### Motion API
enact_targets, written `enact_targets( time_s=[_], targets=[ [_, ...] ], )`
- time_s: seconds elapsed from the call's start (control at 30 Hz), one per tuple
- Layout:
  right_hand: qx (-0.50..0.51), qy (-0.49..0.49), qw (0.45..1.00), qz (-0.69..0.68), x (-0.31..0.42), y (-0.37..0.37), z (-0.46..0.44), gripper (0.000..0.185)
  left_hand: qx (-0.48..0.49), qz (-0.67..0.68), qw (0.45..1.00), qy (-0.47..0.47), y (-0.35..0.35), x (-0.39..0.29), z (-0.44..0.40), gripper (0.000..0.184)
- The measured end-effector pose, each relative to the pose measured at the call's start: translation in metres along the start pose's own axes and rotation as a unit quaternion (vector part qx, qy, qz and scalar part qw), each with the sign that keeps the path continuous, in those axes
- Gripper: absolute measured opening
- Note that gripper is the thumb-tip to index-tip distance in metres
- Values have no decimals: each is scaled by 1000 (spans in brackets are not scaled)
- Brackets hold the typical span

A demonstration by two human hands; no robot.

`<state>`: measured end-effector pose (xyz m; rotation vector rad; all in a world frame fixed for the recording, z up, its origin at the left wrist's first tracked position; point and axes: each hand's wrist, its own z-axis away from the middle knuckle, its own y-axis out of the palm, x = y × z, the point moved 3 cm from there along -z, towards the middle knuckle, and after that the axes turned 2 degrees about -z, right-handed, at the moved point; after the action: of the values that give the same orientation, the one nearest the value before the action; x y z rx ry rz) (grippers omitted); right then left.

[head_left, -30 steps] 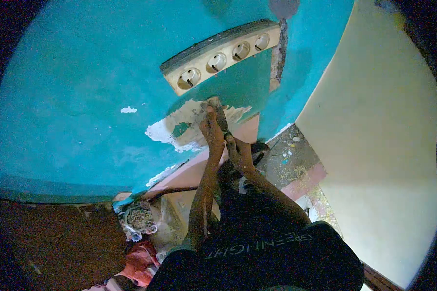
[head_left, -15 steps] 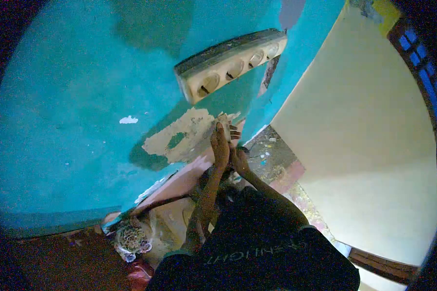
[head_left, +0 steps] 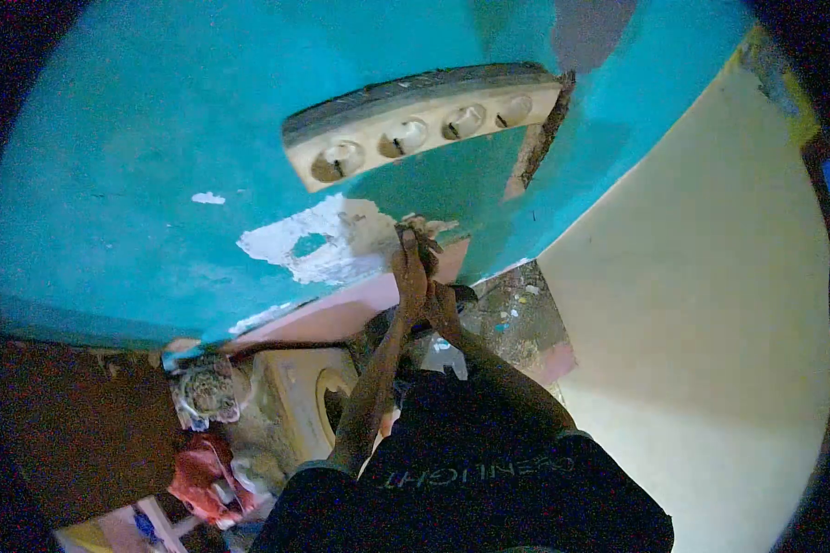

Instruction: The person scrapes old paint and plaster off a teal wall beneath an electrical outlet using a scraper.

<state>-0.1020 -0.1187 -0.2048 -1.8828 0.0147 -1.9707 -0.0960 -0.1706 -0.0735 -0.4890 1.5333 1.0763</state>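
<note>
My left hand [head_left: 413, 265] is raised against the turquoise wall [head_left: 148, 129], at the right end of a bare, peeled patch [head_left: 350, 249]. Its fingers are bent round something that I cannot make out in the dim light. Just below it, my right hand [head_left: 444, 309] is closed close to my left wrist, and what it grips, if anything, is hidden. Ragged pale flakes show on the wall at my left fingertips. Above both hands, a long cream fixture [head_left: 424, 129] with several round recesses sticks out from the wall.
A pale wall [head_left: 692, 276] meets the turquoise one on the right. Debris lies on the floor [head_left: 516, 313] in the corner. Below left are a cream appliance with a round opening [head_left: 295, 392], a red bag [head_left: 210, 479] and a clear plastic bag [head_left: 207, 392]. A pink ledge [head_left: 332, 313] runs beneath the patch.
My view has shifted, bringing the appliance and red bag further into sight. A pale piece visible in my left hand before is now hidden. Both hands stay close together at the patch.
</note>
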Motion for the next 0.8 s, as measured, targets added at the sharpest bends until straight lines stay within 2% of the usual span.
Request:
enact_targets(
  time_s=[0.03, 0.13, 0.17, 0.3, 0.43, 0.5, 0.6, 0.73, 0.8],
  targets=[
    [-26, 12, 1000, 3, -5, 9, -5, 41, 12, -16, 999, 45, 2, -3, -1, 41],
    [-97, 39, 994, 12, -21, 13, 0, 42, -59, -14, 997, 44, 24, -32, 7, 42],
    [-82, 38, 996, 16, -22, 10, 0, 42, -72, 19, 996, 47, 21, -19, 2, 44],
    [60, 6, 998, 5, -6, -24, 0, 40, -90, -5, 995, 43, 14, 11, 1, 49],
    [164, -19, 986, -15, 26, -34, -10, 38, -97, -3, 995, 31, 24, -15, 3, 50],
    [206, -33, 978, -19, 40, -49, -14, 37, -53, 4, 996, 73, 26, -26, 1, 47],
    [269, -71, 960, -20, 67, -67, -13, 36, -85, 34, 995, 47, 19, -3, -4, 46],
    [355, -112, 928, -24, 104, -81, -4, 34, -58, 42, 993, 90, 29, -43, 1, 46],
    [334, -138, 932, -3, 93, -75, -2, 34, -42, 32, 991, 125, 33, -68, 2, 47]
  ],
)
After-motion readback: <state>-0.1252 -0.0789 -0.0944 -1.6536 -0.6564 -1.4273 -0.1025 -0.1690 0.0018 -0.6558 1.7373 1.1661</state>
